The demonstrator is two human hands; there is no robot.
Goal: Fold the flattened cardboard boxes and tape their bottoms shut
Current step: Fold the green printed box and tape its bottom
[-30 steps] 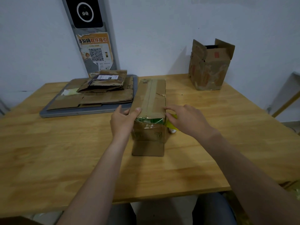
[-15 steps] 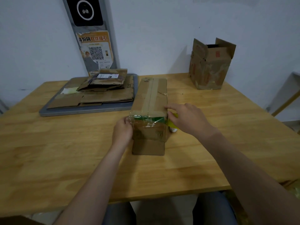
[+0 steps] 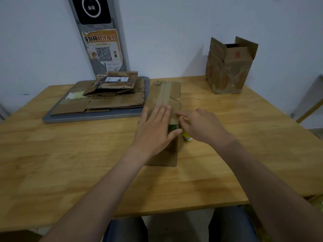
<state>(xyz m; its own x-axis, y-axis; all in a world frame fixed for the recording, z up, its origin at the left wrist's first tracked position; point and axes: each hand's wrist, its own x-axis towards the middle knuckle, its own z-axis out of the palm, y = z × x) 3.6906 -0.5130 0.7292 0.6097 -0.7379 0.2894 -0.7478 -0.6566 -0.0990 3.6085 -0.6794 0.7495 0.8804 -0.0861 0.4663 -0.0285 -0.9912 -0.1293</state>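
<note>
Lays the left hand [image 3: 155, 130] flat on the near end of the long box [image 3: 166, 95], fingers straight and slightly spread along its taped top, thumb hooked over the near edge: released, pressing rather than gripping. Brings that forearm in from the near left. Curls the right hand [image 3: 202, 127] at the box's upper right edge, index fingertip touching the cardboard and palm over a yellow roll [image 3: 186, 135] that sits just right of the box. Cannot tell whether clenched on that roll, as the hand hides most of it.

Finds the box mid-table [image 3: 70, 163], running near to far, with one tape strip [image 3: 165, 91] down its top and one flap [image 3: 162, 159] lying flat at the near end. Counts two hands and two erected boxes, this one and one open box [image 3: 229, 70] far right by the wall. Counts also one stack of flattened boxes [image 3: 108, 100], far left on one grey tray [image 3: 90, 117].
</note>
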